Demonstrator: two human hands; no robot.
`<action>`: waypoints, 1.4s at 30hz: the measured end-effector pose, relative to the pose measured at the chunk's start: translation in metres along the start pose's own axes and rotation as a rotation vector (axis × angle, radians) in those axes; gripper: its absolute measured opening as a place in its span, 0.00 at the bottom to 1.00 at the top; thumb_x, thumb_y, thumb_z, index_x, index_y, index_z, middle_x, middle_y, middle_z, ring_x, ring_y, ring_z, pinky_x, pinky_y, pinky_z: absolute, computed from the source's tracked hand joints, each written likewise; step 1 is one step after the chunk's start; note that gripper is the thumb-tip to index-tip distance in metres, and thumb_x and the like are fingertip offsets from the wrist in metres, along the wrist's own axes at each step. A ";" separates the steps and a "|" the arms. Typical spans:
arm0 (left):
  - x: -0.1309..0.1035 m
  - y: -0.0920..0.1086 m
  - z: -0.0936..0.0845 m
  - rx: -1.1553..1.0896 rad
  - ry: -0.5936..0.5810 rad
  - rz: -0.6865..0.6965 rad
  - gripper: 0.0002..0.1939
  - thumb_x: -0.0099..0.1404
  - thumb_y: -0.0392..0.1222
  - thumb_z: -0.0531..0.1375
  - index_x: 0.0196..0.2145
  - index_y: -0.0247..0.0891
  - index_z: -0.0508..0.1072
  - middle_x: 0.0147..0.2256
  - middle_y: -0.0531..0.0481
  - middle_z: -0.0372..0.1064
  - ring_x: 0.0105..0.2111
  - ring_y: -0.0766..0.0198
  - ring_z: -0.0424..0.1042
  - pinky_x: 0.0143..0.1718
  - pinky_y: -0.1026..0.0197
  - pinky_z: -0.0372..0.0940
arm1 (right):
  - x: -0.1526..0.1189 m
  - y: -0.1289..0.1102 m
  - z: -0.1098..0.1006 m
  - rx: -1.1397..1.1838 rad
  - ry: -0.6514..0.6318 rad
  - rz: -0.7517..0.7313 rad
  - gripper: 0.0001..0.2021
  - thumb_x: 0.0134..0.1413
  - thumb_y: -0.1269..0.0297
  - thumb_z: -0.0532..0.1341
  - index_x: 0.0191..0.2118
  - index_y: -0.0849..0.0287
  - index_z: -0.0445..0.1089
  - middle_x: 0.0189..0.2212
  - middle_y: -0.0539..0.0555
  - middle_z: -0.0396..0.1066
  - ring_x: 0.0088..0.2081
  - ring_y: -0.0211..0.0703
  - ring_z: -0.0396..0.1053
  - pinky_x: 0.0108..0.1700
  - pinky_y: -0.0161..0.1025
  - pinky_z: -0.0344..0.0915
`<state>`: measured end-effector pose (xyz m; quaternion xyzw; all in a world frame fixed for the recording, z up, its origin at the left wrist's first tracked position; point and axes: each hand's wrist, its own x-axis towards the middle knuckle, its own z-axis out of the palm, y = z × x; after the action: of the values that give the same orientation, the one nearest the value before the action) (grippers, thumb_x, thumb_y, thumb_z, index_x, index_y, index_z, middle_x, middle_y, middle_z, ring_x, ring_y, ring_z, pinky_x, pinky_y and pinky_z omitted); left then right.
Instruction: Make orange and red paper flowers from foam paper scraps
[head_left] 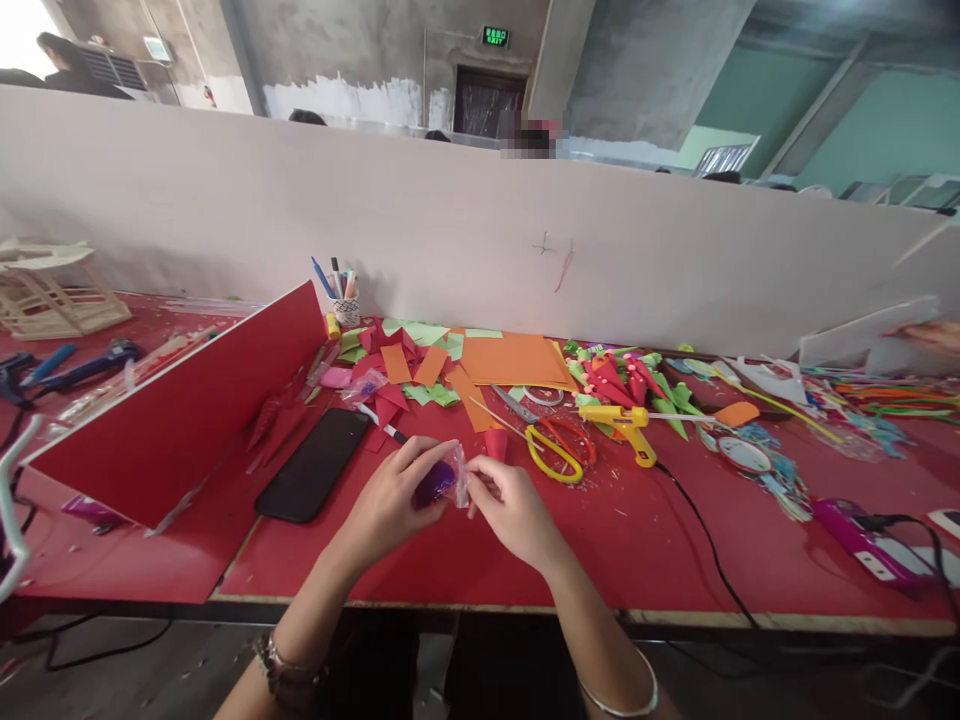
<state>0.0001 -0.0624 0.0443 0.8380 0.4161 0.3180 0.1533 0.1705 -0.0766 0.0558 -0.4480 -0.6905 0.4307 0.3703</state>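
Near the table's front middle, my left hand is closed round a small purple item with clear plastic at its right side. The fingertips of my right hand pinch the edge of that clear plastic. Just beyond my hands, a red paper cone lies on the red table. Scissors with yellow and orange handles are to the right of it, and a yellow glue gun lies farther right.
A black phone lies left, beside a standing red board. Orange sheets and coloured paper pieces spread behind. A pen cup stands by the white partition. A purple power strip and cables are right; another person's hand shows far right.
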 end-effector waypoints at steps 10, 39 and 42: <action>0.002 0.013 0.004 0.095 0.066 0.038 0.20 0.56 0.36 0.55 0.48 0.40 0.60 0.46 0.45 0.60 0.48 0.56 0.58 0.49 0.53 0.53 | -0.001 0.006 0.001 -0.059 0.118 -0.065 0.09 0.54 0.64 0.49 0.27 0.59 0.61 0.20 0.48 0.63 0.23 0.34 0.61 0.25 0.30 0.57; 0.008 0.022 0.037 0.160 0.064 -0.230 0.12 0.60 0.39 0.48 0.19 0.37 0.55 0.17 0.55 0.55 0.19 0.69 0.54 0.21 0.68 0.45 | -0.011 0.034 0.010 -0.282 0.345 -0.295 0.06 0.50 0.73 0.52 0.33 0.58 0.65 0.32 0.53 0.64 0.35 0.39 0.64 0.39 0.34 0.61; 0.008 0.021 0.040 0.181 0.061 -0.198 0.12 0.61 0.40 0.48 0.20 0.37 0.57 0.18 0.55 0.58 0.19 0.69 0.56 0.21 0.68 0.46 | -0.011 0.040 0.015 -0.204 0.410 -0.319 0.09 0.52 0.73 0.51 0.35 0.58 0.67 0.32 0.54 0.65 0.36 0.39 0.65 0.40 0.35 0.62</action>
<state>0.0429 -0.0686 0.0290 0.7932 0.5282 0.2877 0.0953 0.1726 -0.0823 0.0123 -0.4465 -0.7026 0.1957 0.5183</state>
